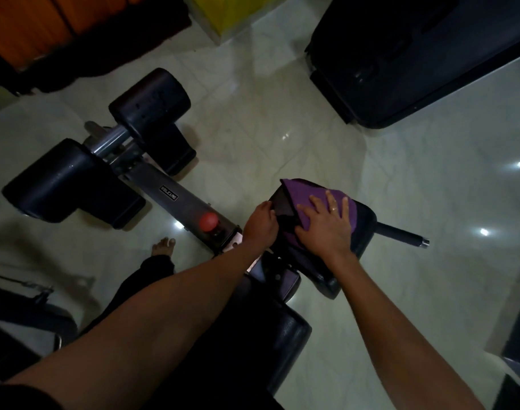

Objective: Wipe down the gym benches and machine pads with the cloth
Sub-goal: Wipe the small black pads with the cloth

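One purple cloth [318,199] draped over a black pad [363,229], pressed down by the right hand [326,229], fingers [331,202] straight and spread. Gripping the pad's left edge: the left hand [258,229], curled round it. Just beside, a grey frame [176,196] with a red knob [208,221]; farther along, two black rollers [152,102]. Bare foot [163,246] on the pale tiled floor [282,113].

We see a purple cloth [321,202] on a black pad [366,229]; at its nine o'clock, a red knob [208,222] on a grey beam [190,204]; black rollers [152,105] at ten; pale glossy floor [282,113]; orange panel [31,22] at eleven.
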Motion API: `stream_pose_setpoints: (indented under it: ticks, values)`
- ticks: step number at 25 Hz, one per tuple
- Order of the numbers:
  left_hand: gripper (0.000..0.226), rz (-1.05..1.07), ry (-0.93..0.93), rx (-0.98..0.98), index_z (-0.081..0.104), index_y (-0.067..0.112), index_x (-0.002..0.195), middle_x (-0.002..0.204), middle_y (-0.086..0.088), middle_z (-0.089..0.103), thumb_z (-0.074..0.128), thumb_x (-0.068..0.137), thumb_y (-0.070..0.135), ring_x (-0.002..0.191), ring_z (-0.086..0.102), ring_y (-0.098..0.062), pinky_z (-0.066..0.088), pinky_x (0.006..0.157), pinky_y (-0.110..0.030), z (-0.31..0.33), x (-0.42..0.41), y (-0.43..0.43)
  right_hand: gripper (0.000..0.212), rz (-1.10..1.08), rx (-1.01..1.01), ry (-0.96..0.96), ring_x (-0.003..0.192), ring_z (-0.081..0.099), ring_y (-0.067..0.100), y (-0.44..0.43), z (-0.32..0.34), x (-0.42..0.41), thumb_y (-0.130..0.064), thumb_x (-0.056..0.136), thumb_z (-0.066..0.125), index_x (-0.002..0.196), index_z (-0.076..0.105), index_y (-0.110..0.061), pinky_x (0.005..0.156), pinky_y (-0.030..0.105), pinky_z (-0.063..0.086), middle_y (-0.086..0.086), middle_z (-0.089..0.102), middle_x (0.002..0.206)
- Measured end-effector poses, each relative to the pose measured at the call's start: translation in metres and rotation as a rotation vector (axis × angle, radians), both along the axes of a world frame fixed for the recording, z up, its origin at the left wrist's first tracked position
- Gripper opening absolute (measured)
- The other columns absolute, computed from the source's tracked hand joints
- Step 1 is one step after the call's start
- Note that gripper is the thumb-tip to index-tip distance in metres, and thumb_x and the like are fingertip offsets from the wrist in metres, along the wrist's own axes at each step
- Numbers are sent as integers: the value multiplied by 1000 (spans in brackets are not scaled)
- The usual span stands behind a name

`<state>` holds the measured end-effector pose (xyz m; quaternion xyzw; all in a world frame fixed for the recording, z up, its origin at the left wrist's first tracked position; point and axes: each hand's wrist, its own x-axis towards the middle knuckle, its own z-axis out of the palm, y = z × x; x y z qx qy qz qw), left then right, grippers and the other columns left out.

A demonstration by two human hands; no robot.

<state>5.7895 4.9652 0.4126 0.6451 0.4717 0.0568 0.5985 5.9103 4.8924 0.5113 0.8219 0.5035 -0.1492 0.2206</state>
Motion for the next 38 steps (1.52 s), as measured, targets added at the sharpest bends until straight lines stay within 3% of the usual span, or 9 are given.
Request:
stream_pose_setpoints:
  ticks: [4, 7, 13, 20, 23, 25, 27, 33, 38]
  values:
    - [43, 98, -36, 14, 52, 0, 138, 137, -20, 55, 33, 103, 15, 124, 52, -32, 36, 97, -29, -7, -1, -9, 56, 137, -31, 76, 153, 24, 32, -5, -11, -26, -54, 87, 44, 139, 58, -41, 122, 60, -7, -3, 47, 155]
    - [36, 160, -43, 9, 53, 3, 137, 135, -18, 56, 37, 104, 8, 123, 53, -31, 33, 90, -23, -12, 2, -11, 49, 154, -87, 140, 155, 18, 28, 38, -31, -5, -53, 95, 42, 141, 54, -43, 123, 59, -7, -7, 39, 160]
    - [40, 157, -23, 14, 50, 6, 142, 139, -16, 54, 40, 103, 11, 126, 52, -31, 40, 103, -34, -19, 7, -9, 66, -86, -143, 56, 152, 20, 29, 61, -17, 64, -63, 92, 47, 153, 37, -41, 124, 56, 4, -4, 31, 164]
    - [43, 291, 78, 31, 49, 2, 140, 142, -18, 53, 40, 99, 10, 132, 47, -35, 38, 109, -43, -17, 41, -19, 69, 64, -112, -15, 154, 17, 33, 43, -19, 45, -65, 92, 38, 155, 37, -38, 122, 62, -9, -2, 32, 164]
    - [44, 309, 103, 75, 47, 11, 142, 142, -10, 53, 38, 100, 20, 131, 47, -29, 38, 106, -40, -19, 45, -21, 66, -22, -200, 79, 142, 36, 36, 87, -43, 62, -64, 91, 44, 150, 43, -36, 120, 62, 13, 1, 47, 152]
    - [45, 287, 106, 75, 42, 13, 148, 148, -8, 49, 38, 104, 20, 136, 43, -26, 34, 110, -38, -21, 46, -22, 61, -94, -272, 134, 123, 53, 35, 115, -54, 68, -67, 88, 46, 135, 57, -30, 108, 54, 34, 4, 59, 134]
    - [48, 273, 129, 76, 37, 9, 152, 153, -11, 44, 39, 105, 20, 140, 39, -27, 30, 115, -38, -23, 46, -22, 61, -107, -279, 140, 113, 59, 34, 125, -58, 70, -70, 87, 47, 127, 61, -26, 99, 49, 41, 6, 63, 127]
    - [45, 279, 124, 111, 43, 4, 146, 146, -16, 49, 43, 104, 18, 135, 44, -32, 32, 111, -40, -23, 47, -21, 67, -232, -76, -8, 112, 59, 35, 43, 3, 92, -75, 87, 46, 129, 57, -24, 93, 47, 41, 4, 62, 125]
    - [46, 264, 143, 83, 43, 5, 147, 146, -16, 49, 41, 104, 19, 134, 45, -34, 34, 111, -41, -20, 47, -20, 64, -219, -74, -117, 129, 48, 36, 51, -15, 66, -65, 90, 40, 137, 56, -24, 113, 57, 23, 5, 58, 137]
